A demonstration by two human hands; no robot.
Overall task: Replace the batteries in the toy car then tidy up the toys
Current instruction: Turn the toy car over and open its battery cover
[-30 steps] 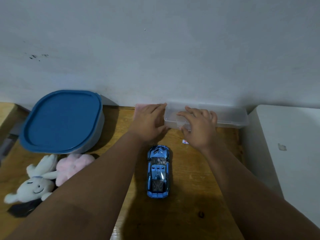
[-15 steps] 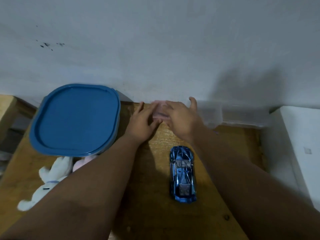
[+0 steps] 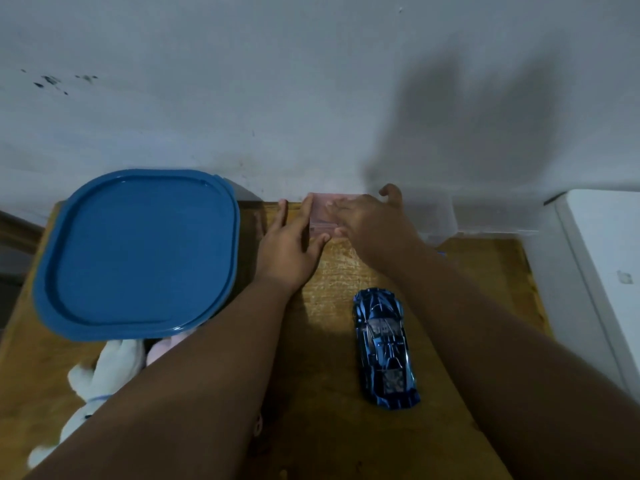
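The shiny blue toy car (image 3: 384,348) rests on its wheels on the wooden table (image 3: 339,438), nose toward the wall, with neither hand touching it. A small translucent pink box (image 3: 323,211) sits against the wall beyond the car. My left hand (image 3: 287,247) holds its left side, fingers alongside and thumb at its front edge. My right hand (image 3: 367,220) lies over its right part, fingers on top, hiding that end. What is inside the box cannot be seen.
A large container with a blue lid (image 3: 138,254) stands at the back left. A white plush (image 3: 100,375) and a pink plush (image 3: 162,348) lie in front of it. A clear plastic case (image 3: 485,216) lies blurred along the wall. A white cabinet (image 3: 602,271) borders the right.
My right hand left the clear plastic case and moved left onto the pink box, joining my left hand there. The car has stayed in place; the view swung left.
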